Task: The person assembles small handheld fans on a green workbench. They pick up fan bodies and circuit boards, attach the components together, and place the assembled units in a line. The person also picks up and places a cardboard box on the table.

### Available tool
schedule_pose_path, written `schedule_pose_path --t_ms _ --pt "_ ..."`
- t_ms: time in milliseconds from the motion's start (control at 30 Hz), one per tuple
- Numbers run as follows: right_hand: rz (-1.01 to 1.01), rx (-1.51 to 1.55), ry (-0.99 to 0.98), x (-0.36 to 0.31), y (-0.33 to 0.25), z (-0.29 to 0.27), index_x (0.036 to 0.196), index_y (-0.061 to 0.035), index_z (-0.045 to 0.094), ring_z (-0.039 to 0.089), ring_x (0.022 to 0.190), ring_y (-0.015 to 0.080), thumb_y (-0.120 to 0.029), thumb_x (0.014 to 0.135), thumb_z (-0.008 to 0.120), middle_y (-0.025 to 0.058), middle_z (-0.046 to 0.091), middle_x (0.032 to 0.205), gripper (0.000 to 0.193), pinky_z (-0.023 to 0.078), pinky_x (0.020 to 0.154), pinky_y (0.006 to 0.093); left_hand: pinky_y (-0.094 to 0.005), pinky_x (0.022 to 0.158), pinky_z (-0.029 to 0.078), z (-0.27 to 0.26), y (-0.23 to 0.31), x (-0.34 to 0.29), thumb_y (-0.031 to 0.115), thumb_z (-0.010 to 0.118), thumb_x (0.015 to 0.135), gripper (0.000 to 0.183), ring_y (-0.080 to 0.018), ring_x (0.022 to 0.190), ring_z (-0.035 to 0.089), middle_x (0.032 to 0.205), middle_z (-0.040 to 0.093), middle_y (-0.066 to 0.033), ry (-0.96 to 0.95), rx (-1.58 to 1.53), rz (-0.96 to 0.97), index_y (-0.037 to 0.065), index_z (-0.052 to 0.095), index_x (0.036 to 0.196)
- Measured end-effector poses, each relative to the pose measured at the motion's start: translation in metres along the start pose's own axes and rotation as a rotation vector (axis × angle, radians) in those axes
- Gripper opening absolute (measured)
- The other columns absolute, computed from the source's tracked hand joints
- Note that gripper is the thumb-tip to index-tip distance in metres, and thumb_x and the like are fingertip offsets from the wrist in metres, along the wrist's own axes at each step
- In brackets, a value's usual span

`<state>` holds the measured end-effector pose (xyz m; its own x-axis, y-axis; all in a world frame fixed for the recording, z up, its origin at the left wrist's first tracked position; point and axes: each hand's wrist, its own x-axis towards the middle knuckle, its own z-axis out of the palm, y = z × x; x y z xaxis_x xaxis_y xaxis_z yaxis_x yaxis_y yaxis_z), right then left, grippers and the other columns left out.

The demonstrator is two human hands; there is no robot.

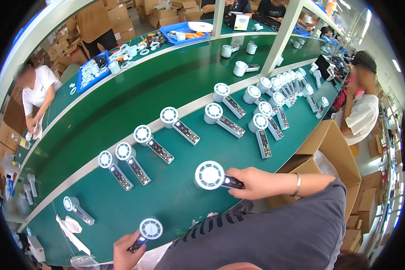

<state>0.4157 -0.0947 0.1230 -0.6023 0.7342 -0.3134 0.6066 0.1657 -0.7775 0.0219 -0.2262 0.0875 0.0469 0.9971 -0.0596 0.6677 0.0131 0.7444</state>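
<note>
A smooth green worktop (175,189) curves through the workshop. Near its front edge, the left hand (126,252) is closed around the dark handle of a pale-blue plastic fan with a round vented head (151,228); the right hand (249,183) grips a matching pale-blue fan (209,175) above the worktop — handle holds that seemingly keep both heads unobstructed. Other pale-blue fans with exposed circuit boards (169,115) lie beyond — heads up, probably for easy viewing.
</note>
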Motion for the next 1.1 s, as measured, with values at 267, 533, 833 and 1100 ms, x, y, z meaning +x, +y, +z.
schedule_pose_path --t_ms 267,533,833,1100 --pt "-0.003 0.005 -0.055 -0.017 0.007 0.014 0.106 -0.002 0.049 0.06 0.066 0.0378 -0.013 0.078 0.056 0.0203 0.061 0.072 0.031 0.048 0.062 0.0446 -0.0287 0.06 0.045 -0.003 0.005 -0.014 0.0 0.068 0.06 0.041 -0.021 0.063 0.058 0.072 0.061 -0.0134 -0.113 0.091 -0.042 0.0 0.066 0.101" --pt "0.023 0.037 0.138 0.005 0.003 0.002 0.111 0.0003 0.052 0.061 0.066 0.029 -0.014 0.08 0.063 0.0181 0.061 0.08 0.036 0.048 0.061 0.0368 -0.0285 0.061 0.046 0.012 -0.008 -0.017 0.001 0.071 0.061 0.042 -0.0187 0.065 0.058 0.074 0.061 -0.0121 0.128 -0.011 -0.036 -0.002 0.065 0.102" --pt "0.106 -0.304 0.019 -0.006 0.041 0.029 0.107 -0.0016 0.056 0.063 0.068 0.0302 -0.019 0.079 0.066 0.0167 0.063 0.073 0.034 0.049 0.06 0.036 -0.0292 0.064 0.048 0.003 -0.008 -0.027 0.0 0.071 0.062 0.043 -0.0225 0.068 0.06 0.081 0.063 -0.0124 0.013 0.065 -0.163 0.003 0.066 0.105" --pt "-0.758 0.284 0.695 -0.01 -0.044 -0.015 0.106 -0.0039 0.054 0.06 0.07 0.0221 -0.021 0.077 0.068 0.0115 0.061 0.088 0.037 0.05 0.066 0.0327 -0.0281 0.065 0.048 -0.005 0.026 -0.013 0.009 0.066 0.072 0.026 -0.019 0.075 0.059 0.095 0.06 -0.0084 0.947 -0.127 0.489 -0.001 0.06 0.095"
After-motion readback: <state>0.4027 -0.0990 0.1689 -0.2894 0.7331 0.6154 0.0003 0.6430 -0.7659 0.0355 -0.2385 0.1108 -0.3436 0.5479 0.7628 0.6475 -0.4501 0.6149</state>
